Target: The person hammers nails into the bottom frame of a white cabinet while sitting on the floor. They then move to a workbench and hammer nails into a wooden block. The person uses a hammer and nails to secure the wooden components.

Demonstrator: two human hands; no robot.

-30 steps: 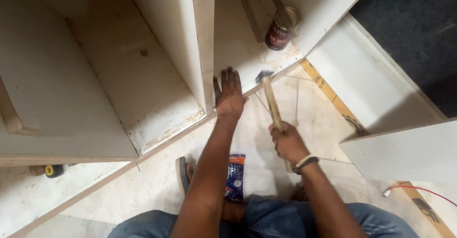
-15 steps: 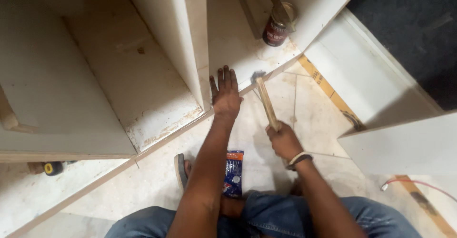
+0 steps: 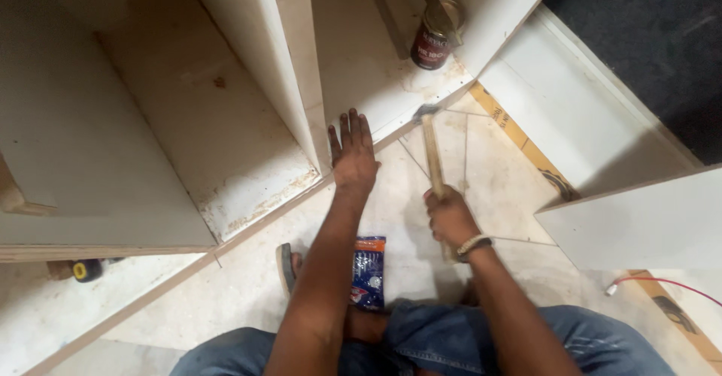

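1. Both arms are bare from the elbow down to the wrist; no sleeves show anywhere in the view.
2. The left hand [image 3: 353, 154] is bare, with no glove, ring or band on it.
3. The right hand [image 3: 450, 214] is bare too, without a glove.
4. A wristband [image 3: 474, 246] sits on the right wrist: a pale, beaded-looking strand next to a thin dark strap.
5. Blue denim jeans [image 3: 481, 338] cover the legs, faded in patches, with lighter scuff marks on the right thigh.
6. A sandal [image 3: 285, 265] with a dark sole is on one foot; its straps are too small to make out.
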